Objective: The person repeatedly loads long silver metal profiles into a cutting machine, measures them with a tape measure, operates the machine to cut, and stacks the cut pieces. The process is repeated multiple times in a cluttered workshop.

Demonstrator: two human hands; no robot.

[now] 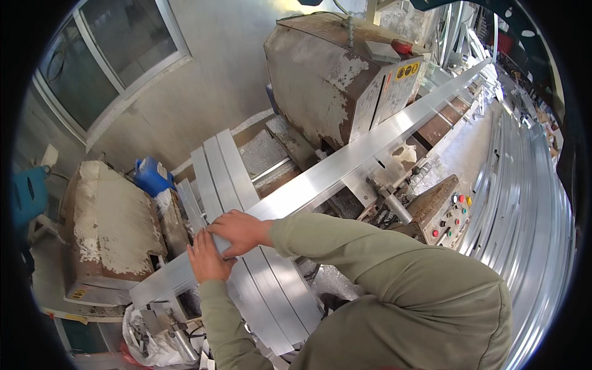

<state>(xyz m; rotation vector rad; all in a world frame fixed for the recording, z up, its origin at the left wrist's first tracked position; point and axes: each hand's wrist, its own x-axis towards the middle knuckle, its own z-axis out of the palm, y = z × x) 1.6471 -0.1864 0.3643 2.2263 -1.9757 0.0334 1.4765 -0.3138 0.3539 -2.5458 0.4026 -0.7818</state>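
A long, silvery aluminium profile (320, 184) runs slantwise from the lower left to the upper right, across the beds of two machines. My left hand (209, 259) grips its near side, the fingers lying over the top and the thumb pointing right. Close beside it, my right hand (242, 230) holds the same profile, with its fingers curled over the far edge. Several flat aluminium lengths (271, 290) lie side by side beneath the profile and cross it under my hands. The undersides of both hands are hidden.
A large worn machine housing (314, 80) stands beyond the profile, and a second housing (114, 222) is at the left. A clamp cylinder (394, 206) and a button panel (449, 216) are at the right. Long metal bars (524, 203) fill the right side; a blue jug (153, 176) sits behind.
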